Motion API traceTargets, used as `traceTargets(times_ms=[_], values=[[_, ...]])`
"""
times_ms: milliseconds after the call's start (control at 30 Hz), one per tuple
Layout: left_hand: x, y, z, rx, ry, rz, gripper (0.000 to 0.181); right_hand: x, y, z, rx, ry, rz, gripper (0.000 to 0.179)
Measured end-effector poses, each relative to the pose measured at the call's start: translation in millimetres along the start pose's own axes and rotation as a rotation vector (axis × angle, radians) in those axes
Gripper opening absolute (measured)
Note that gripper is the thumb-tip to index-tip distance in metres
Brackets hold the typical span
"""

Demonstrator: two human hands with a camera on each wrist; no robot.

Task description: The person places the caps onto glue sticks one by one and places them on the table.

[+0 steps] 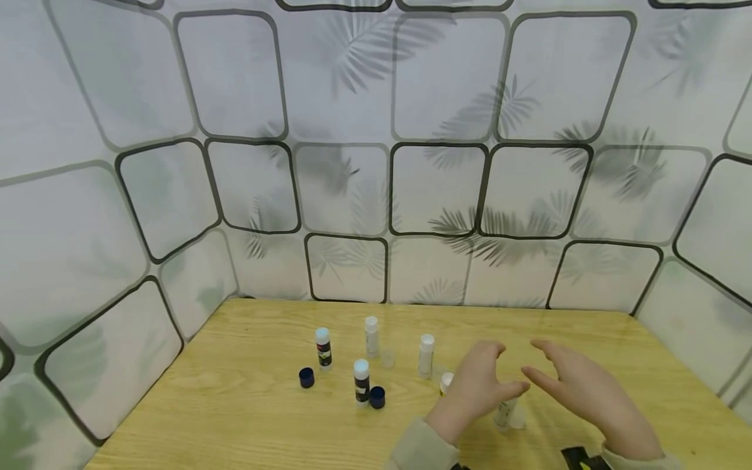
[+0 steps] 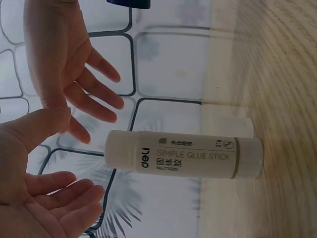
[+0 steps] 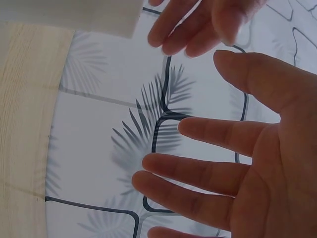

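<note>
Both hands hover over the right part of the table, fingers spread, holding nothing. In the head view, the left hand [image 1: 478, 388] and right hand [image 1: 581, 388] face each other with thumbs nearly meeting. Just below them a white glue stick [image 1: 505, 414] stands upright, its top partly covered by the left hand. The left wrist view shows the glue stick [image 2: 185, 154] with its printed label, and a translucent cap [image 2: 237, 126] behind it. Palm and straight fingers of the right hand [image 3: 247, 148] appear in the right wrist view, a blurred white thing [image 3: 74, 15] above left.
Left of the hands stand two dark-labelled sticks [image 1: 361, 382] with light blue tops, dark blue caps [image 1: 307, 377] beside them. Two white sticks [image 1: 425, 356] stand farther back, a clear cap [image 1: 388, 358] nearby. A white-topped container [image 1: 446, 382] is partly behind the left hand. Patterned curtains [image 1: 346, 267] enclose the table.
</note>
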State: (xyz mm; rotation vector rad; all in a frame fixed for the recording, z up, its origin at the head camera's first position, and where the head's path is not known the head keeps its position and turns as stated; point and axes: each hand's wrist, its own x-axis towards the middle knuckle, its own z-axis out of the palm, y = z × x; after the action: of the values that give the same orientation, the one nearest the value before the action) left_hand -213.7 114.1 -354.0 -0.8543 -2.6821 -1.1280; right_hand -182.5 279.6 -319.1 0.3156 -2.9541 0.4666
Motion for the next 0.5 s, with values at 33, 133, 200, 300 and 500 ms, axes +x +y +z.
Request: traceTargets(times_ms=[33,133,200,300,500], values=[[0.3,-0.8,1.9,0.005,-0.013,-0.005,0.057,0.1,-0.1,-0.2,0.003,-0.005,0.003,0.072],[1.5,-3.7,8.5,0.017,-0.050,-0.027,0.058,0.3,0.1,-0.6,0.009,-0.015,0.004,0.073],[2.7,-5.9,12.6,-0.007,-0.079,-0.056,0.058,0.5,0.4,-0.8,0.011,-0.021,0.004,0.072],[4.3,-8.5,17.8,-0.063,-0.124,-0.118,0.055,0.4,0.2,-1.0,0.011,-0.026,0.004,0.072],[3.5,-8.5,24.8,-0.061,-0.164,-0.196,0.047,1.4,0.3,-1.7,0.008,-0.045,0.014,0.073]])
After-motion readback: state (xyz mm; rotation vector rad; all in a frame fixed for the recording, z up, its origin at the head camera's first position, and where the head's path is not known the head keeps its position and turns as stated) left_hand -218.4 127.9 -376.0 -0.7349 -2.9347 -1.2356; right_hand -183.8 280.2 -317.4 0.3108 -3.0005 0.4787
